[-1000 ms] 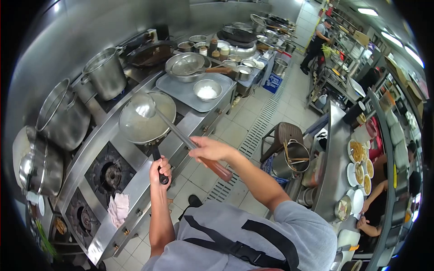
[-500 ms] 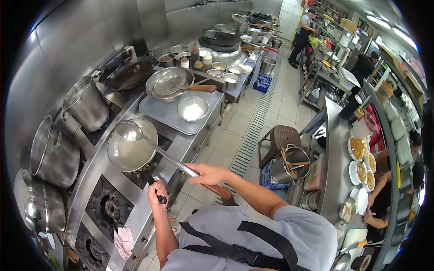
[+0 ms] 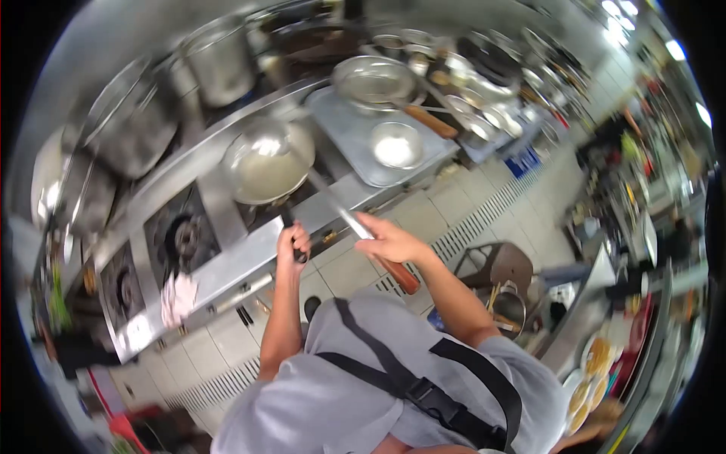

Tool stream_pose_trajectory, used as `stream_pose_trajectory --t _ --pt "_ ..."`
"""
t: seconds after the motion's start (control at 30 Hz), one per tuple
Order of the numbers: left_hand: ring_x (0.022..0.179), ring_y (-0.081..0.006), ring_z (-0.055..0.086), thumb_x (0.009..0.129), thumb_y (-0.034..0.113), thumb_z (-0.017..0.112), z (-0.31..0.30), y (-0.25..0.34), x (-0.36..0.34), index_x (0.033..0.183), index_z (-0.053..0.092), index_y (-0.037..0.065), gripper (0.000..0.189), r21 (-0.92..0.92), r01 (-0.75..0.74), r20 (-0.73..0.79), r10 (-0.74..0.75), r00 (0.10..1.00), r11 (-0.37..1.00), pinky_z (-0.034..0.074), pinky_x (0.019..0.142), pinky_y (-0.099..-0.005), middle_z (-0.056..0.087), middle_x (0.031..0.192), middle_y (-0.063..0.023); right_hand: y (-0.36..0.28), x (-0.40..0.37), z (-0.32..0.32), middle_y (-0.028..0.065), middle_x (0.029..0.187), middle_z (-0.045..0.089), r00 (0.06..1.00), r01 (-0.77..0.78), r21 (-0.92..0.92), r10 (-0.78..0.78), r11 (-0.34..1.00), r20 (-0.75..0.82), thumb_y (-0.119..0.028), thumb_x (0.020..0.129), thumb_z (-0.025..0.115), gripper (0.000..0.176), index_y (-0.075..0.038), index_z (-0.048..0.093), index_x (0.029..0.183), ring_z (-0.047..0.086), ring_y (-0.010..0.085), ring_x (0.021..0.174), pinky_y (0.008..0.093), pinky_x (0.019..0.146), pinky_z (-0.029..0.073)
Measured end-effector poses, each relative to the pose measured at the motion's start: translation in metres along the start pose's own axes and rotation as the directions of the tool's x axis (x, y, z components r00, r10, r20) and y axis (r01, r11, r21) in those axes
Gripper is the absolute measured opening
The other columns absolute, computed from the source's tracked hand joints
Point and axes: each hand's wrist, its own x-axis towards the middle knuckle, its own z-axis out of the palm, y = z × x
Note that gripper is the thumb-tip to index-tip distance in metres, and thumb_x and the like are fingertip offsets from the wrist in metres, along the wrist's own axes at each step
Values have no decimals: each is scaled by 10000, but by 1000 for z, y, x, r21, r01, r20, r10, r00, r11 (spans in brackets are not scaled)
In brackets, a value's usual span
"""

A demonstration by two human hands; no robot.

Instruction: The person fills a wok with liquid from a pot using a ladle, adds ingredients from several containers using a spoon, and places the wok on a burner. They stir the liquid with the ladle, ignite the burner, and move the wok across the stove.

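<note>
My left hand [image 3: 293,244] is closed round the black handle of a round pan [image 3: 261,185] on the stove. The inside of the pan looks pale; blur hides whether liquid is in it. In my right hand [image 3: 392,240] is a long metal ladle [image 3: 333,195], gripped near its wooden handle end. The ladle's bowl lies over the far part of the pan; contact between them cannot be made out. Right of the pan, a grey tray [image 3: 352,147] carries a metal bowl [image 3: 397,145] with something white in it and a wooden-handled strainer [image 3: 378,82].
Tall steel pots [image 3: 219,64] line the back of the stove. Left of the pan is a bare burner [image 3: 185,238], with a pinkish cloth [image 3: 178,299] on the front edge. Behind me to the right stand a brown stool [image 3: 508,265] and a counter with filled bowls [image 3: 601,356].
The view has swung, so the stove appears more level and the scene is blurred. Both hands keep their holds on the pan and the ladle, whose bowl stays over the pan.
</note>
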Motion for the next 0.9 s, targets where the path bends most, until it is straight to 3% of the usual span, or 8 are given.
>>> stream_pose_trajectory --t 0.2,0.27,0.33,0.43,0.5,0.57,0.6,0.9 --pt "446 -54 367 808 99 509 2 -4 13 922 455 78 129 -38 -58 -95 54 994 998 337 414 -219 401 622 36 3 21 3 -18 604 447 1000 -9 12 9 1000 8 -69 825 551 606 -64 264 1359 428 61 467 214 422 400" --pt "433 -57 348 815 118 506 4 -3 13 873 447 97 85 12 -57 -105 58 993 998 313 408 -220 390 603 44 12 30 -1 30 722 505 994 -104 -5 104 995 26 -80 812 554 577 -16 300 1326 491 104 601 256 539 441" --pt "406 -64 311 824 165 503 -13 -1 16 723 421 132 134 48 27 -69 -24 997 998 266 385 -228 345 531 57 52 50 -2 104 815 565 948 287 -228 -309 930 -69 -140 804 592 605 -40 315 1332 547 210 702 333 660 484" --pt "376 -72 232 833 223 487 -1 -3 9 553 302 190 337 164 50 -133 -28 991 985 193 351 -236 215 437 68 53 49 6 174 854 575 960 133 -444 -226 886 -163 -251 763 629 536 40 434 1169 551 227 759 360 680 454" --pt "387 -53 244 831 180 487 12 -2 9 641 378 145 221 47 22 -98 -18 995 999 213 355 -209 272 485 64 21 42 10 188 680 547 981 67 -415 -136 907 -139 -234 743 628 531 54 425 1141 553 228 627 368 580 441" --pt "407 -41 293 834 114 479 -8 0 11 832 450 77 46 -59 27 -21 -28 999 998 267 362 -203 331 564 56 38 51 12 236 716 556 946 165 -494 -279 854 -167 -223 732 603 548 62 402 1155 585 343 683 399 604 444" --pt "415 -37 313 837 98 473 -6 3 13 884 460 61 61 -75 13 12 -12 1000 997 289 367 -198 347 587 52 32 53 9 239 759 567 977 92 -483 -172 871 -123 -221 728 595 574 69 386 1177 578 374 742 411 650 444" --pt "485 -53 384 855 84 477 6 11 0 943 453 27 108 -125 48 22 -46 999 991 356 421 -182 399 674 8 50 69 19 209 815 583 965 29 -430 -137 903 -222 -191 727 564 467 13 423 1124 564 374 796 421 701 421"
